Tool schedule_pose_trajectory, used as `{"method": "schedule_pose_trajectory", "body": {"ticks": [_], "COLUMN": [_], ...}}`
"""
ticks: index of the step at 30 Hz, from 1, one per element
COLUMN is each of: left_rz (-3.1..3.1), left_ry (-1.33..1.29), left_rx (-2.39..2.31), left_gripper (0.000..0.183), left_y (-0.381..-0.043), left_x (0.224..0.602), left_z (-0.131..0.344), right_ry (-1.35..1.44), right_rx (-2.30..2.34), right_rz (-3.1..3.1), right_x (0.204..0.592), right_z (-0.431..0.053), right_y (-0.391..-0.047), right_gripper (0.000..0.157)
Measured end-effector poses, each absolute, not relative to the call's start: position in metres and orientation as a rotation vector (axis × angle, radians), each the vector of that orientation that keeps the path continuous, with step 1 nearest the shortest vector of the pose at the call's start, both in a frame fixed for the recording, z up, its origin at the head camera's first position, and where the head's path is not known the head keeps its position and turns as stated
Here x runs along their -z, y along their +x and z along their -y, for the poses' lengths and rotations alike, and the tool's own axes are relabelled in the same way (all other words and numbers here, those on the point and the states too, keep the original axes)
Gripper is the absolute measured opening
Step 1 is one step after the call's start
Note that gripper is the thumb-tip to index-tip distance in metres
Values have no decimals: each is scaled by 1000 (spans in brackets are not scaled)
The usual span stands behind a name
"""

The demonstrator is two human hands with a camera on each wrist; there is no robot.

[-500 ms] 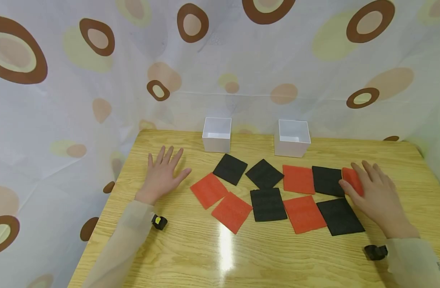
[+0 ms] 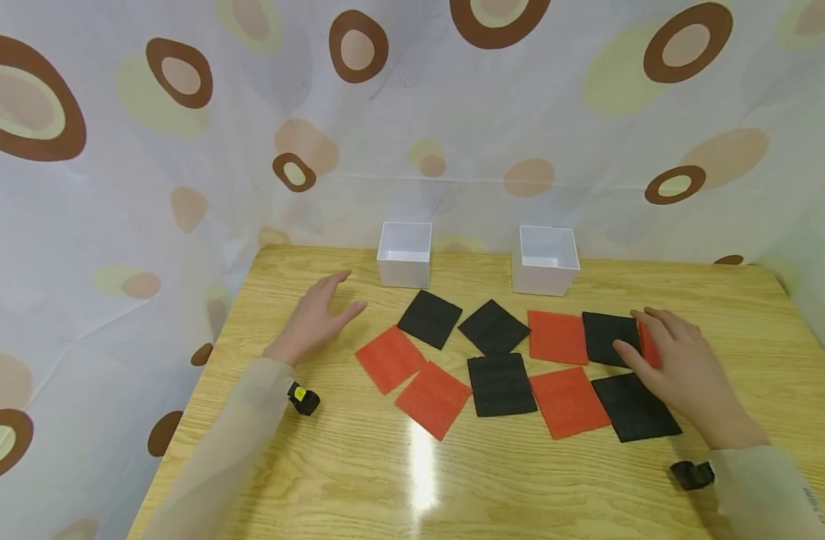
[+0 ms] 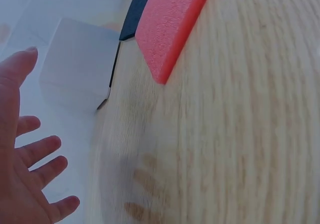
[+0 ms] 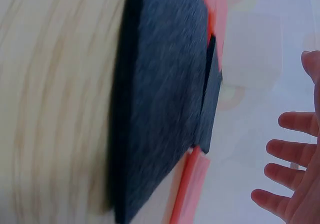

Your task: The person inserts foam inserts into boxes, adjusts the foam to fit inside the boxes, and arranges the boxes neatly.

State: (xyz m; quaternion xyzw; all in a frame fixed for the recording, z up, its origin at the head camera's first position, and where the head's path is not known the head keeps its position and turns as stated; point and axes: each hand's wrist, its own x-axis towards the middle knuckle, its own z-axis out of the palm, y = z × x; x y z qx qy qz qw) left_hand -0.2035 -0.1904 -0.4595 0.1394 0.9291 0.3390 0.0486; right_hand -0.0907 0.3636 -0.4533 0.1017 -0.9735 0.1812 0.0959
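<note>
My left hand [image 2: 313,319] hovers over the left part of the table, fingers extended and thumb apart, holding nothing. Nearest to it are a red square piece [image 2: 391,358] and a black square piece [image 2: 430,319]. On the right, my right hand [image 2: 685,379] is above a red square [image 2: 650,345], which it partly hides. Its fingers look straight and spread in the right wrist view, with nothing between them. A black square [image 2: 637,407] lies just below that hand, another black square [image 2: 604,339] by its thumb. All the squares are flat, foam-like pieces.
Two white open boxes, a left box [image 2: 404,271] and a right box [image 2: 544,279], stand at the table's back edge before a patterned curtain [image 2: 453,112]. Several more red and black squares lie in two uneven rows on the wooden table [image 2: 358,465].
My right hand has shifted a little left over the red square. My left hand has turned, its fingers now closer together and pointing more to the right. The squares and boxes stay in place.
</note>
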Motion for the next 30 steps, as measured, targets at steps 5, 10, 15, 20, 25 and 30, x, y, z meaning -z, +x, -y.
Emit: {"method": "schedule_pose_trajectory", "body": {"ticks": [5, 10, 15, 20, 25, 30], "left_rz": [-2699, -2600, -2527, -2492, -2475, -2459], "left_ry": [422, 392, 394, 390, 390, 416], "left_rx": [-1304, -1452, -1514, -1516, -1518, -1523], "left_gripper": [82, 84, 89, 91, 91, 93], "left_y": [-224, -243, -260, -273, -282, -290], "left_x": [464, 464, 459, 459, 460, 458], "left_z": [183, 175, 164, 159, 156, 153], "right_ry": [376, 463, 533, 606, 597, 610], "right_rx": [-511, -485, -484, -492, -502, -507], "right_rz": [2838, 2792, 2752, 2724, 2815, 2873], "right_x": [449, 447, 445, 445, 443, 446], "right_z": [-350, -334, -318, -303, -289, -277], "right_y": [-92, -94, -95, -95, -94, -96], "right_gripper": [63, 61, 62, 61, 59, 57]}}
